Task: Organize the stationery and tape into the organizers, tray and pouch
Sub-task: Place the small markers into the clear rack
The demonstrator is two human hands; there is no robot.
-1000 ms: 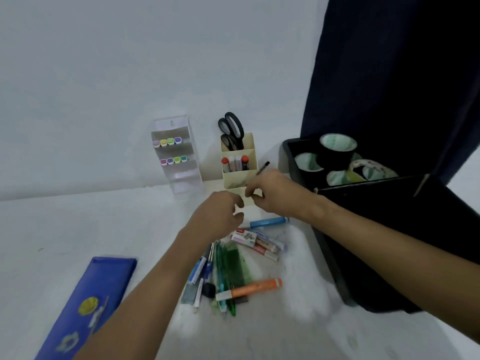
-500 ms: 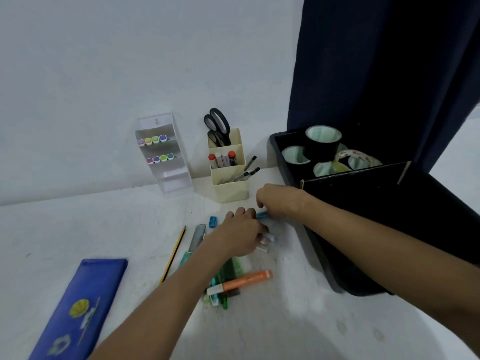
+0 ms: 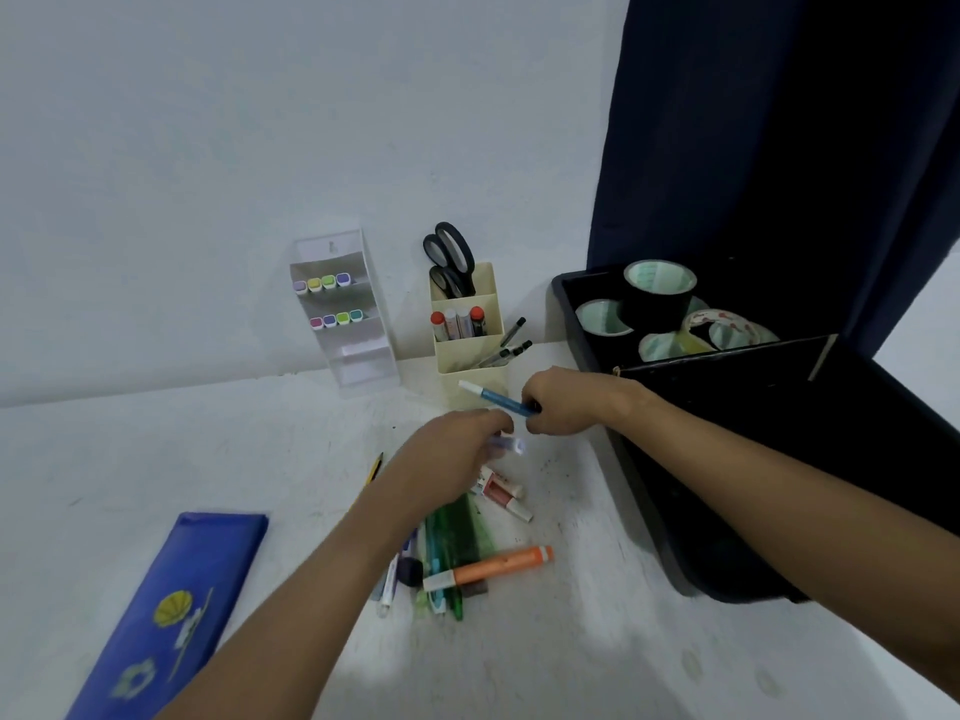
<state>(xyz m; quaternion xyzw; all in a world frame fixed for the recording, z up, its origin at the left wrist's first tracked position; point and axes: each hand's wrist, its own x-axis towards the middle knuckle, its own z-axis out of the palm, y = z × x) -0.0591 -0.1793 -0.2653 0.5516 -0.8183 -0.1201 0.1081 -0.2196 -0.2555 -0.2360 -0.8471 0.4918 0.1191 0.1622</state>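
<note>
My right hand (image 3: 563,402) grips a blue marker (image 3: 493,400) with a white cap, lifted in front of the cream pen organizer (image 3: 470,356). My left hand (image 3: 457,454) holds a purple-and-white marker (image 3: 511,444) just above the pile of pens (image 3: 457,553) on the white table. An orange marker (image 3: 493,566) lies across the pile, beside green pens and a green ruler. The cream organizer holds scissors (image 3: 449,257), markers and black pens. The black tray (image 3: 727,407) at right holds several tape rolls (image 3: 660,293). The blue pouch (image 3: 171,610) lies at lower left.
A clear tiered organizer (image 3: 343,314) with pastel highlighters stands against the wall left of the cream one. A yellow pencil (image 3: 374,467) shows by my left forearm. A dark curtain (image 3: 779,148) hangs behind the tray.
My right hand has lifted the blue marker off the table toward the cream organizer. My left hand has picked a purple-and-white marker from the pile.
</note>
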